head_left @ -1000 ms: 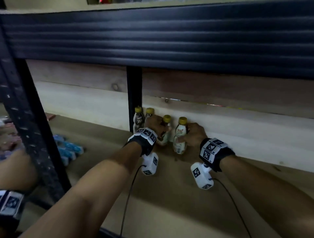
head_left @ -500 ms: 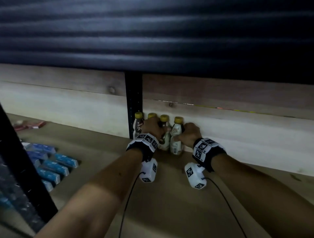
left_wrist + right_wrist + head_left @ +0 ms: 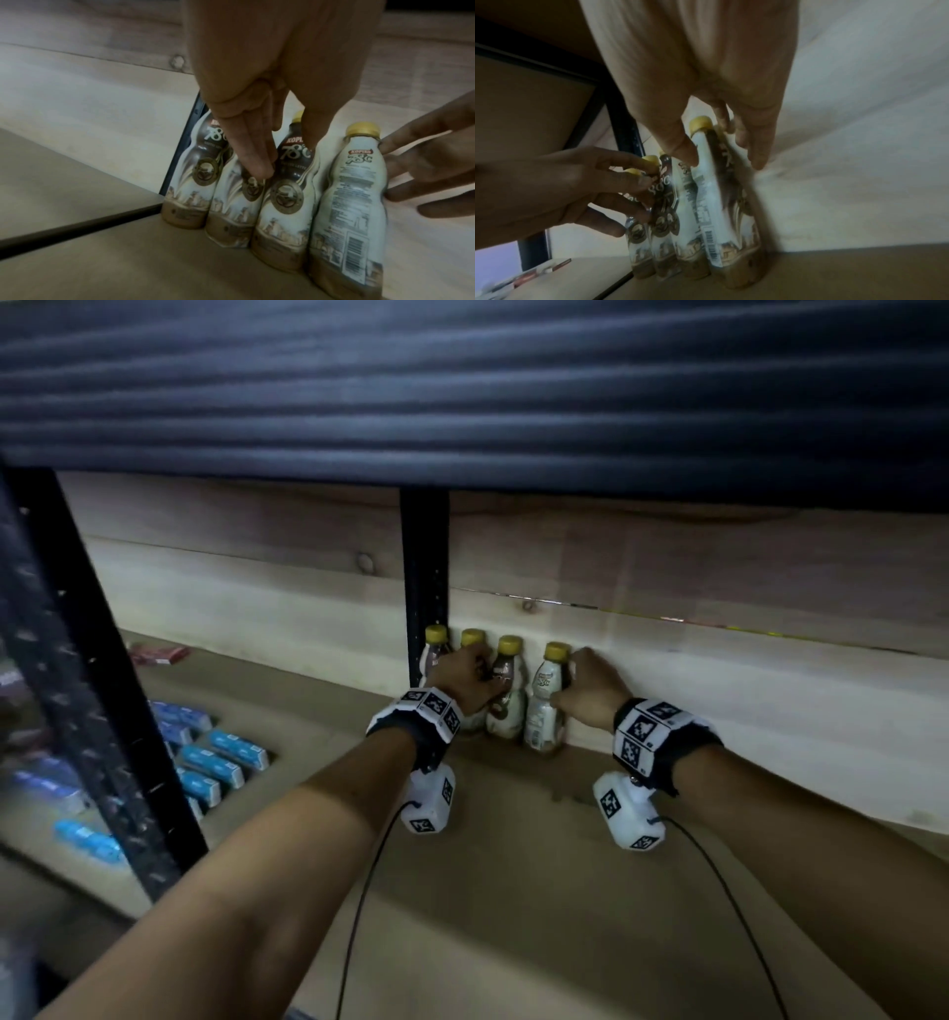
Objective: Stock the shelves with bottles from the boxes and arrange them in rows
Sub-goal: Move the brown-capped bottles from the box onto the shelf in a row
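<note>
The right hand (image 3: 590, 693) grips the rightmost bottle (image 3: 545, 706) near its neck, thumb in front and fingers behind. The left hand (image 3: 464, 677) rests extended, uncurled fingers on the third bottle (image 3: 506, 698) and the second bottle (image 3: 232, 211). Four yellow-capped bottles stand upright in a touching row at the back edge of the shelf board (image 3: 513, 891), against the wooden back panel (image 3: 719, 680). The first bottle (image 3: 434, 652) stands beside the black upright post (image 3: 423, 567). Blue boxes (image 3: 215, 762) lie on the adjacent board to the left.
</note>
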Motion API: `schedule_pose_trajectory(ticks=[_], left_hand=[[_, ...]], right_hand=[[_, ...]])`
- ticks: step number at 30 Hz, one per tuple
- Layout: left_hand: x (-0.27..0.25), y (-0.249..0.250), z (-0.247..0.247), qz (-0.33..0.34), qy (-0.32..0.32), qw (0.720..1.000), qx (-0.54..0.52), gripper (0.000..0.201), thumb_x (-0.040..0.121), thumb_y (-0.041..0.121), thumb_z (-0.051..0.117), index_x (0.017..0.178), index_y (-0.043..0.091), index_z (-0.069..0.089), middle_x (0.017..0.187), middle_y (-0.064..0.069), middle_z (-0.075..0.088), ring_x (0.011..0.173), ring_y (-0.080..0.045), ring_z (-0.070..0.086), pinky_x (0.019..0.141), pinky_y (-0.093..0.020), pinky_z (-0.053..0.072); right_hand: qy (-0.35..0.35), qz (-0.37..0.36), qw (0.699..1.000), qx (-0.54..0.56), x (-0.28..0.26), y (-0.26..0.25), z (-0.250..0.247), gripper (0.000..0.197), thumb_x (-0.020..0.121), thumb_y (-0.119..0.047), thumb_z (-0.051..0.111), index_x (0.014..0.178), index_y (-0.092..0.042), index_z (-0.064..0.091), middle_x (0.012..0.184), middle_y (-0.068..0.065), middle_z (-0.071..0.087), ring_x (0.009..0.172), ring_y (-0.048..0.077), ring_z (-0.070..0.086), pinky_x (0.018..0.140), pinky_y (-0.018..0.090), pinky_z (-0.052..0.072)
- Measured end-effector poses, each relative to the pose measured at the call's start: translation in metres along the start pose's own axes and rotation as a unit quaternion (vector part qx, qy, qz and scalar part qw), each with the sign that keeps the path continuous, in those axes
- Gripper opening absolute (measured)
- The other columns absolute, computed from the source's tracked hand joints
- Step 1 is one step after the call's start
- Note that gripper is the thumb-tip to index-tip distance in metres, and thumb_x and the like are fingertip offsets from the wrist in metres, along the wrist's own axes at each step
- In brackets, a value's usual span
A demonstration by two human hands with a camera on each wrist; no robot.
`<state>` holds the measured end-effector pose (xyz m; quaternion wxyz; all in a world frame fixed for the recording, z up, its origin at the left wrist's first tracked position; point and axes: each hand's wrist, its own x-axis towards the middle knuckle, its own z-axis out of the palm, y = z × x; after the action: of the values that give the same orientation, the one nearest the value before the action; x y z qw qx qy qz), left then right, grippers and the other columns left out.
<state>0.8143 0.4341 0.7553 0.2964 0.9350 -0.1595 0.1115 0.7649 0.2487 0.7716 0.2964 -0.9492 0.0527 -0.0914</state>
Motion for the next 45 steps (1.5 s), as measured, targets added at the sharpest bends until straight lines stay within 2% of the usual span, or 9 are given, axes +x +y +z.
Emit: schedule_pose_trajectory(ticks=[4, 9, 20, 27, 31, 33, 36, 39, 45], left_hand=[[-0.023, 0.020, -0.007, -0.010, -0.085, 0.995, 0.056, 0.020, 0.087, 0.028, 0.060, 0.092, 0.011, 0.069, 0.106, -0.011, 0.067, 0.105, -0.031, 0.060, 0.089, -0.035, 0.047], [-0.062, 0.054, 0.007, -0.001, -0.158, 0.983, 0.093, 0.030, 0.093, 0.024, 0.059, 0.115, 0.006, 0.068, 0.127, -0.010, 0.060, 0.120, -0.027, 0.054, 0.100, -0.031, 0.042], [-0.170, 0.195, 0.064, 0.043, -0.202, 0.965, 0.158, 0.040, 0.087, 0.038, 0.065, 0.121, 0.018, 0.062, 0.127, -0.009, 0.059, 0.111, -0.027, 0.057, 0.090, -0.032, 0.047], [-0.270, 0.275, 0.112, 0.088, -0.222, 0.960, 0.148, 0.045, 0.086, 0.035, 0.065, 0.128, 0.023, 0.054, 0.127, -0.005, 0.058, 0.114, -0.024, 0.055, 0.086, -0.027, 0.040], [-0.335, 0.301, 0.106, 0.142, -0.243, 0.950, 0.131, 0.025, 0.085, 0.032, 0.065, 0.105, 0.017, 0.065, 0.090, 0.000, 0.068, 0.094, -0.022, 0.063, 0.083, -0.030, 0.050], [-0.367, 0.301, 0.099, 0.164, -0.284, 0.940, 0.095, 0.015, 0.085, 0.031, 0.065, 0.090, 0.017, 0.066, 0.059, 0.009, 0.063, 0.068, -0.014, 0.067, 0.074, -0.030, 0.054], [-0.418, 0.275, 0.103, 0.201, -0.404, 0.891, 0.059, 0.018, 0.087, 0.037, 0.065, 0.082, 0.019, 0.066, 0.057, 0.003, 0.068, 0.050, -0.010, 0.066, 0.059, -0.026, 0.054], [-0.471, 0.229, 0.131, 0.209, -0.497, 0.840, 0.064, 0.018, 0.088, 0.036, 0.064, 0.088, 0.019, 0.067, 0.068, 0.009, 0.068, 0.060, -0.008, 0.064, 0.062, -0.027, 0.051], [-0.553, 0.118, 0.204, 0.097, -0.627, 0.764, 0.119, 0.024, 0.093, 0.038, 0.058, 0.106, 0.017, 0.061, 0.099, -0.001, 0.056, 0.083, -0.019, 0.053, 0.071, -0.030, 0.044]], right_hand=[[0.004, -0.024, 0.998, -0.065, -0.025, 0.010, -0.026, 0.073, 0.081, -0.019, 0.072, 0.142, -0.003, 0.034, 0.139, 0.020, 0.044, 0.126, 0.034, 0.046, 0.094, 0.034, 0.044], [-0.046, -0.045, 0.987, -0.145, -0.072, 0.039, -0.059, 0.071, 0.087, -0.023, 0.064, 0.146, -0.007, 0.027, 0.140, 0.019, 0.038, 0.125, 0.035, 0.046, 0.100, 0.041, 0.045], [-0.076, -0.043, 0.942, -0.325, -0.234, 0.163, -0.163, 0.036, 0.092, -0.030, 0.054, 0.120, -0.007, 0.051, 0.124, 0.014, 0.046, 0.114, 0.033, 0.046, 0.091, 0.041, 0.045], [-0.116, -0.047, 0.948, -0.293, -0.330, 0.201, -0.186, 0.034, 0.090, -0.028, 0.059, 0.115, -0.006, 0.058, 0.111, 0.014, 0.064, 0.104, 0.032, 0.062, 0.087, 0.044, 0.054], [-0.129, -0.052, 0.962, -0.235, -0.392, 0.199, -0.178, 0.013, 0.089, -0.032, 0.061, 0.091, -0.018, 0.060, 0.097, 0.006, 0.063, 0.086, 0.024, 0.061, 0.075, 0.035, 0.052], [-0.132, -0.052, 0.972, -0.188, -0.427, 0.199, -0.171, 0.012, 0.085, -0.031, 0.064, 0.076, -0.022, 0.062, 0.087, 0.001, 0.066, 0.078, 0.017, 0.061, 0.067, 0.029, 0.048], [-0.171, -0.037, 0.980, -0.095, -0.481, 0.207, -0.144, 0.011, 0.083, -0.034, 0.068, 0.078, -0.024, 0.067, 0.076, -0.009, 0.071, 0.071, 0.004, 0.064, 0.063, 0.027, 0.049], [-0.232, -0.008, 0.972, -0.046, -0.528, 0.222, -0.091, 0.010, 0.085, -0.035, 0.070, 0.086, -0.025, 0.069, 0.079, -0.013, 0.069, 0.071, -0.002, 0.062, 0.066, 0.023, 0.051], [-0.387, 0.148, 0.909, 0.040, -0.592, 0.273, 0.043, 0.011, 0.091, -0.029, 0.063, 0.098, -0.020, 0.062, 0.089, -0.007, 0.061, 0.082, 0.016, 0.059, 0.083, 0.040, 0.051]])
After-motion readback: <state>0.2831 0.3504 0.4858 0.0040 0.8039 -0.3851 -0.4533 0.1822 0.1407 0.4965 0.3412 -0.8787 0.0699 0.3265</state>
